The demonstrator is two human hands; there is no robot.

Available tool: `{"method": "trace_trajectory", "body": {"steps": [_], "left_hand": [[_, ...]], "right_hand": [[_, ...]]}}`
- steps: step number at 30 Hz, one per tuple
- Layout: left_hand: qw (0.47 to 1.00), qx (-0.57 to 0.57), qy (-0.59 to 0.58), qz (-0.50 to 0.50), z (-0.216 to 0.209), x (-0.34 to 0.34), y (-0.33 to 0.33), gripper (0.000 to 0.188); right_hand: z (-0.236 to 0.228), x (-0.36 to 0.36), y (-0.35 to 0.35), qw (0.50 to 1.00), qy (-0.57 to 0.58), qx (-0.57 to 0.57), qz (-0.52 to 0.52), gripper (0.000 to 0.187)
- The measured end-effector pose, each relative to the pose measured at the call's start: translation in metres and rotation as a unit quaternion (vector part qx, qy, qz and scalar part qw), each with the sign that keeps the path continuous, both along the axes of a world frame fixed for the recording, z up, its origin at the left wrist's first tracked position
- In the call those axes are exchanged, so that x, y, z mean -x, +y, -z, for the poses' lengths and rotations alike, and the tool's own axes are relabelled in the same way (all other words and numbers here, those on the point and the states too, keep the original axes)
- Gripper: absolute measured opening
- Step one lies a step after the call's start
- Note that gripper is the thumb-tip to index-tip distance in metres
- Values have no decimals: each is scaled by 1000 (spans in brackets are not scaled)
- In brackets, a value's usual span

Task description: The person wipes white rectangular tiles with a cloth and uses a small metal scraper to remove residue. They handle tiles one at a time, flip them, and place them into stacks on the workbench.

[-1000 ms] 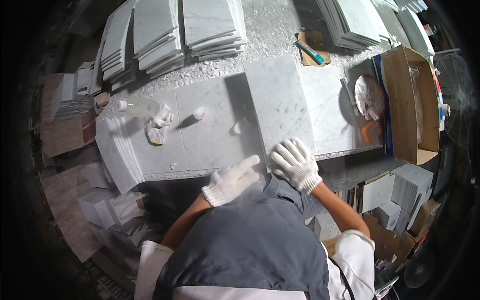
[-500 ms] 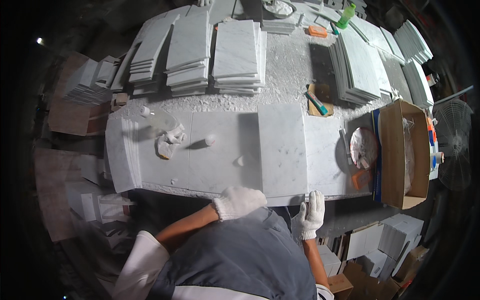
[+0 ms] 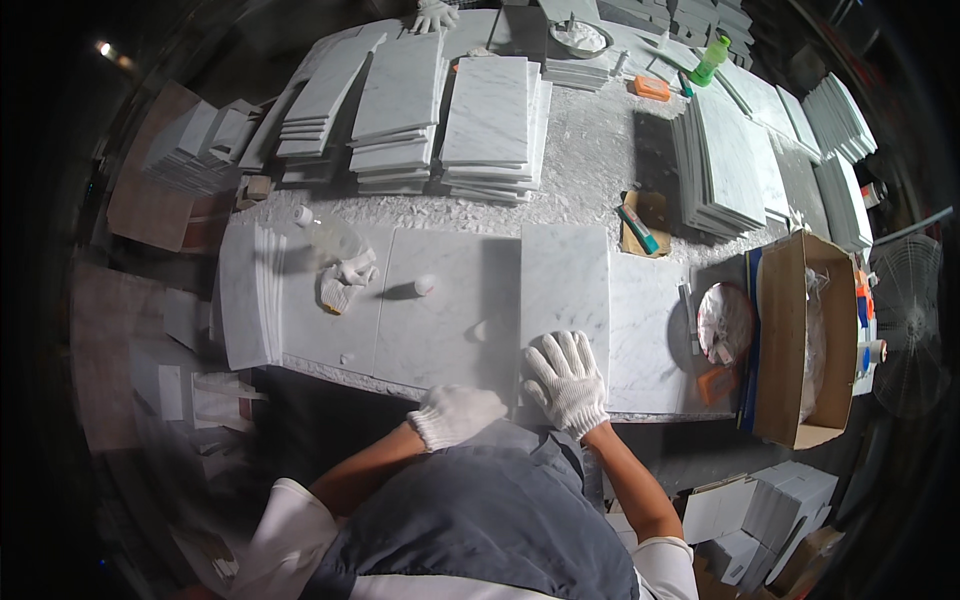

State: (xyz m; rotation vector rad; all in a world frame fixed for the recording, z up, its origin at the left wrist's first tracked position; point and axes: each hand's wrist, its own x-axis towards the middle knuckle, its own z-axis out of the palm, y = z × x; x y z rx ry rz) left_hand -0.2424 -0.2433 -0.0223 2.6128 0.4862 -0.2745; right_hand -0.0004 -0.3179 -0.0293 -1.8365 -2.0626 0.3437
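A pale grey-veined marble slab lies raised on the worktop in front of me, its near end close to the front edge. My right hand, in a white knitted glove, rests flat on that near end with the fingers spread. To the left of the slab, my left hand is at the table's front edge, its gloved back toward me. Its fingers are hidden, so any grip there cannot be made out. Further left lie a small white cap-like piece, a crumpled white glove and a clear bottle.
Tile stacks stand across the far side, another stack at far right. An open cardboard box edges the right, beside a round dish and an orange block. Another person's gloved hand shows at the back.
My right hand has moved from beside the slab's near corner up and left onto its face. My left hand has shifted slightly left and down, and the view has tilted a little.
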Motion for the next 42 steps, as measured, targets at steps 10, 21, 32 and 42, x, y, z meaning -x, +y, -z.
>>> {"method": "trace_trajectory", "body": {"steps": [10, 21, 32, 42], "left_hand": [[904, 187, 227, -311, 45, 124, -35, 42], [841, 219, 360, -338, 201, 191, -157, 44], [878, 187, 303, -319, 243, 138, -134, 44], [872, 248, 298, -298, 244, 139, -98, 46]], "right_hand": [[9, -51, 52, 998, -4, -43, -39, 48], [5, -46, 65, 992, -61, -98, -49, 40], [-14, -30, 80, 992, -70, -91, -49, 31], [1, -35, 82, 998, -6, 48, -28, 43]]}}
